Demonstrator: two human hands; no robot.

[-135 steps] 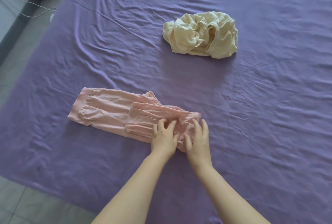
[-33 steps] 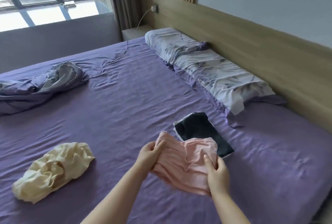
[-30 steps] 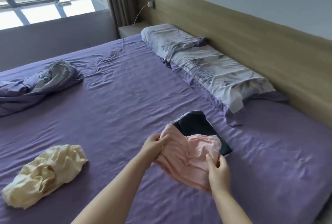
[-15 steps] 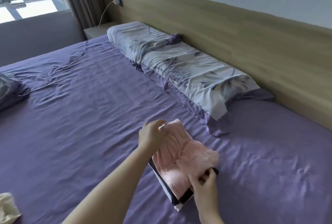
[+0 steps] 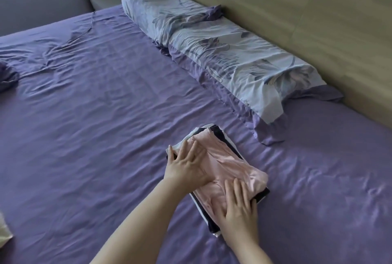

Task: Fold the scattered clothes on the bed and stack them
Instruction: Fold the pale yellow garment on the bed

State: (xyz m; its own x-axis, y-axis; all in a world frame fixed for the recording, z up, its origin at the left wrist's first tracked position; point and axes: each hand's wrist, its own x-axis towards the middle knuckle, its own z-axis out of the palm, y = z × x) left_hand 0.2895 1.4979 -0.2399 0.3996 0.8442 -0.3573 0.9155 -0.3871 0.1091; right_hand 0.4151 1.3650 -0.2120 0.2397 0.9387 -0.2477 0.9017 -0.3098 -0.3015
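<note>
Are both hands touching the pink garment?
Touching. The head view shows the left hand and right hand lying flat, fingers straight, on the pink garment atop the dark folded garment.

- Pink garment (image 5: 231, 164): pale pink, soft fabric, folded into a compact oblong with loose creases along its length. It lies flat on top of the dark garment, its long side running from upper left to lower right. It covers most of the piece beneath.
- Dark garment (image 5: 262, 197): navy or black with white edging, folded flat and lying directly on the purple bed sheet (image 5: 106, 115), near the pillows. Only its borders show around the pink piece, at the far corner, the right edge and the near corner.
- Cream garment (image 5: 4, 232): pale yellow-cream; only a small corner shows at the left frame edge, well apart from the stack.
</note>
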